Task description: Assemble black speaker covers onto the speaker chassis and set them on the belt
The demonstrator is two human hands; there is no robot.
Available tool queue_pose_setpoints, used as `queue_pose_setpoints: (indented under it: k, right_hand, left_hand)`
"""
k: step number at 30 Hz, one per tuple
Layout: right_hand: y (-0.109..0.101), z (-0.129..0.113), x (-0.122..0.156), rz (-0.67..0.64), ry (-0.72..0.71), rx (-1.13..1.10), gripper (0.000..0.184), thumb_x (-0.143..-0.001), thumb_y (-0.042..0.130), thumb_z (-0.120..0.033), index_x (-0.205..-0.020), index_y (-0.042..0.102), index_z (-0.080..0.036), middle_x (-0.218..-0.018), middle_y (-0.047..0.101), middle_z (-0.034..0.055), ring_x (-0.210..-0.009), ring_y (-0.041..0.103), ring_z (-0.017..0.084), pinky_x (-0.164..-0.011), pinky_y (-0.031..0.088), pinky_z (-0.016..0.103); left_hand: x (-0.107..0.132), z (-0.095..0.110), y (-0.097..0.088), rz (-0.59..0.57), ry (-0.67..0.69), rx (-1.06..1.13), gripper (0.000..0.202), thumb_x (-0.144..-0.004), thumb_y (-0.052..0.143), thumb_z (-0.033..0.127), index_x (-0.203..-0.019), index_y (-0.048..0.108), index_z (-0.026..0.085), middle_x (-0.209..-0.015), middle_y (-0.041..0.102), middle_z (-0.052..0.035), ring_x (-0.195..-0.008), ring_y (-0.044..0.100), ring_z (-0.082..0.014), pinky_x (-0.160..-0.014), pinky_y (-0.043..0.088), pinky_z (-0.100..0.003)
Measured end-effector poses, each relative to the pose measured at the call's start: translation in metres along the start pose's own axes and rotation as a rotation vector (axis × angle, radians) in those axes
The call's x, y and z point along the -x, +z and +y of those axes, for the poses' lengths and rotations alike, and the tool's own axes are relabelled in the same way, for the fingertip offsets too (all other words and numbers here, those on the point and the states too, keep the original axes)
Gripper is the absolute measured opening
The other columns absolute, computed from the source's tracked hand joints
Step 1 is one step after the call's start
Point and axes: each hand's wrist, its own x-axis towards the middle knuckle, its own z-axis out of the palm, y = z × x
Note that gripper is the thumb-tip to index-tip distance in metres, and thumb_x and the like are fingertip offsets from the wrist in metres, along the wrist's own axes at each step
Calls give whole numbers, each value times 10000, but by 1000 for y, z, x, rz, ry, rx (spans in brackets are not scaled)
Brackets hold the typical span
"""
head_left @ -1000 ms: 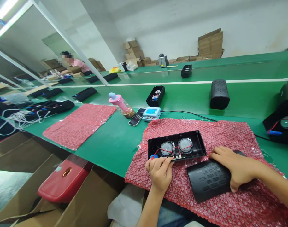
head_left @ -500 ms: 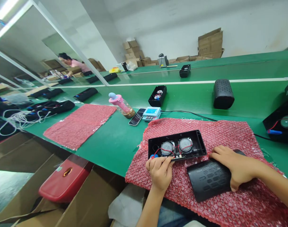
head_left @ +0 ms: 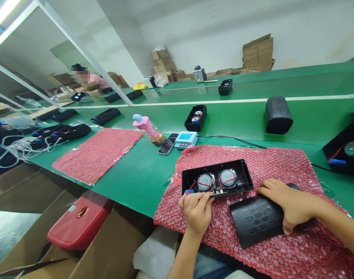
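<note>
My left hand pinches the near edge of an open black speaker housing. Inside it sit two round silver drivers with red wires, and a blue and red part shows beside my fingertips. Spread across a black textured speaker shell, my right hand grips it with the thumb at the near edge and fingers over the far edge. The shell lies face up and angled, just right of and nearer than the housing. Both rest on a red bubble-wrap sheet.
Behind the wrap are a blue-screened device with a cable, a phone and a tilted pink-topped bottle. Speaker parts ride the green conveyor. A red stool stands among cardboard at lower left. A co-worker sits far left.
On the near conveyor, the open housing and the upright speaker have shifted slightly right. The housing on the far strip has shifted slightly left. Both my hands and the parts they hold look unmoved.
</note>
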Motion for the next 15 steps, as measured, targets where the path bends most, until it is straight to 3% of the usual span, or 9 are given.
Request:
queue_pose_setpoints:
  k: [15]
  right_hand:
    - [3, 2, 0, 10, -7, 2, 879, -361, 799, -375, -1167, 540, -139, -1189, 417, 139, -1117, 371, 400, -977, 334, 576]
  left_hand:
    - [1, -1, 0, -8, 7, 3, 112, -881, 617, 228, -825, 714, 236, -720, 660, -2, -722, 565, -173, -850, 317, -382]
